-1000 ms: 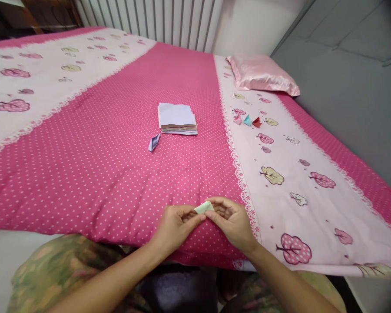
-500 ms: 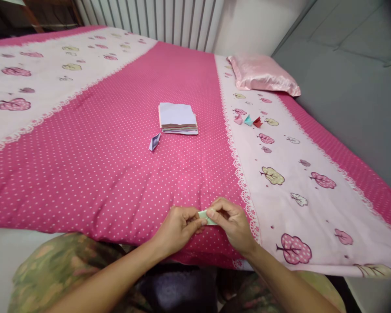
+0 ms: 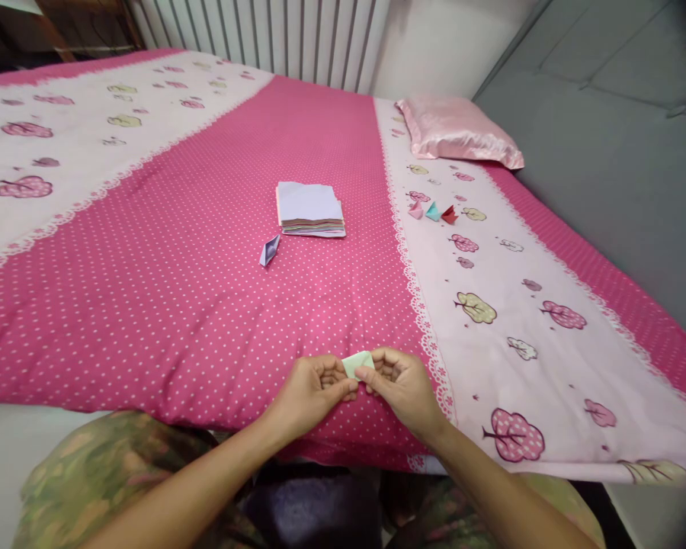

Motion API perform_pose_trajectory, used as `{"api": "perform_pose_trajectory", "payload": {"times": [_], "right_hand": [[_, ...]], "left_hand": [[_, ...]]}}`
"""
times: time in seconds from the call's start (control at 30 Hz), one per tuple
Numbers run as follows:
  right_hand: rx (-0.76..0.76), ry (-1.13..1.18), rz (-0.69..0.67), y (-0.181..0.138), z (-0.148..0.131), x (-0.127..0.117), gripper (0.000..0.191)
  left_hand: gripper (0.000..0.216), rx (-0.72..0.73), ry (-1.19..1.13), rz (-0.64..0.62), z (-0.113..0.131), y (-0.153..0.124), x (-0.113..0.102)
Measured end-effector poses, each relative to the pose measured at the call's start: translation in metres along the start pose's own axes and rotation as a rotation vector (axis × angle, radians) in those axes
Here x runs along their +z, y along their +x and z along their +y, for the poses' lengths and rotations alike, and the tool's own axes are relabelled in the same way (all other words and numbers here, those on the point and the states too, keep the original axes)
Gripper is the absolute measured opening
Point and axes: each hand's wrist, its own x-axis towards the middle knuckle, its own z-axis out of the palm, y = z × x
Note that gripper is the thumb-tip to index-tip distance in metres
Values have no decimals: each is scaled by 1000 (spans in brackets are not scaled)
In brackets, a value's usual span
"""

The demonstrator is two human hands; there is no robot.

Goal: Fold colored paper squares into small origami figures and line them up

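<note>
A small folded piece of pale green paper (image 3: pixel 357 364) is held up between my two hands, just above the bed's near edge. My left hand (image 3: pixel 318 387) pinches its left side between thumb and fingers. On the other side, my right hand (image 3: pixel 403 387) grips it, with the thumb laid over the paper's front. Part of the paper is hidden behind my fingers. Farther off on the pink dotted cover lies a folded lilac paper boat (image 3: pixel 270 251). A stack of square paper sheets (image 3: pixel 309 203), white on top with coloured edges, sits behind the boat.
Three small folded papers, pink (image 3: pixel 416 210), turquoise (image 3: pixel 433 211) and red (image 3: pixel 450 214), stand in a row on the printed strip of the bedspread (image 3: pixel 463 366). A shiny pink pillow (image 3: pixel 460 130) rests at the back right, against a grey panel (image 3: pixel 600 122).
The green paper has been turned so that a broader face shows above my fingers. My hands have shifted their grip a little and stay in nearly the same place.
</note>
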Motion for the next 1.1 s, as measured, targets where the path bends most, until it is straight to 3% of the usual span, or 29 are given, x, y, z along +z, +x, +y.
{"api": "perform_pose_trajectory", "payload": {"times": [0.47,0.57,0.7,0.8,0.93,1.1], "right_hand": [[-105,-115,42,-1,3,-6,19],[-250,-297,115,-3,-1,-8,13],[-474,-518,157,-4,-5,-8,11],[-569,-581,124,-4,-4,-5,13],[-578,-599,92,-3,0,-3,14],[-545,-601,79,-4,-2,-2,14]], "left_hand": [[21,52,182,-34,5,-4,-3],[17,183,390,61,8,-5,-6],[25,528,593,288,14,-8,-9],[17,684,614,288,16,-10,-8],[9,741,599,260,12,-9,-6],[10,688,576,257,9,-7,-6]]}}
